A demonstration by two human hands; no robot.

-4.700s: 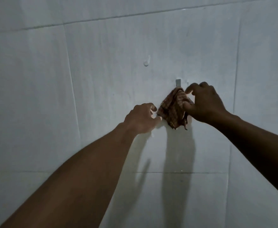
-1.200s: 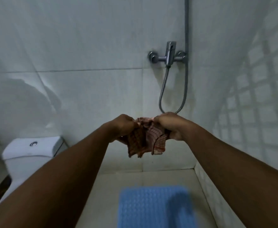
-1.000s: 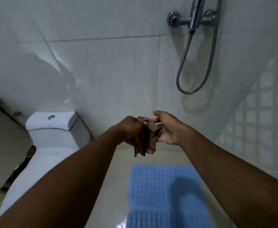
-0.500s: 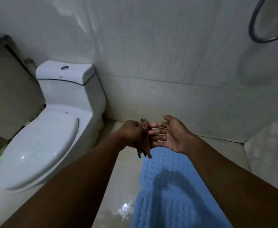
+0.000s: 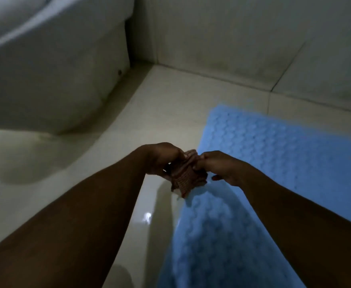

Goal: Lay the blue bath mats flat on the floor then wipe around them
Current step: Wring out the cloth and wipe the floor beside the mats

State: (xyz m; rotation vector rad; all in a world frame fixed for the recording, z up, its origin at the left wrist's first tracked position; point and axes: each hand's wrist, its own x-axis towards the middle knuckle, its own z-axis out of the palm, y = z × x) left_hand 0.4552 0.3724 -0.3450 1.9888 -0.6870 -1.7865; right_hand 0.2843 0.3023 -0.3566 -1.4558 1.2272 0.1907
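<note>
A bumpy blue bath mat [image 5: 270, 163] lies flat on the pale tiled floor [image 5: 166, 104], running from the centre right down to the bottom edge. Both my hands meet above its left edge. My left hand [image 5: 162, 159] grips a bunched red-brown checked cloth [image 5: 186, 179] from the left. My right hand [image 5: 218, 167] pinches the same cloth from the right. The cloth hangs between them just above the floor. Only one mat shows clearly.
A white toilet [image 5: 52, 65] fills the upper left, its base close to the mat. A tiled wall [image 5: 253, 38] closes the far side. A strip of glossy floor runs between toilet and mat.
My view has dropped closer to the floor. My right hand, open half a second ago, now pinches the cloth again. Both hands have moved lower, over the mat's left edge.
</note>
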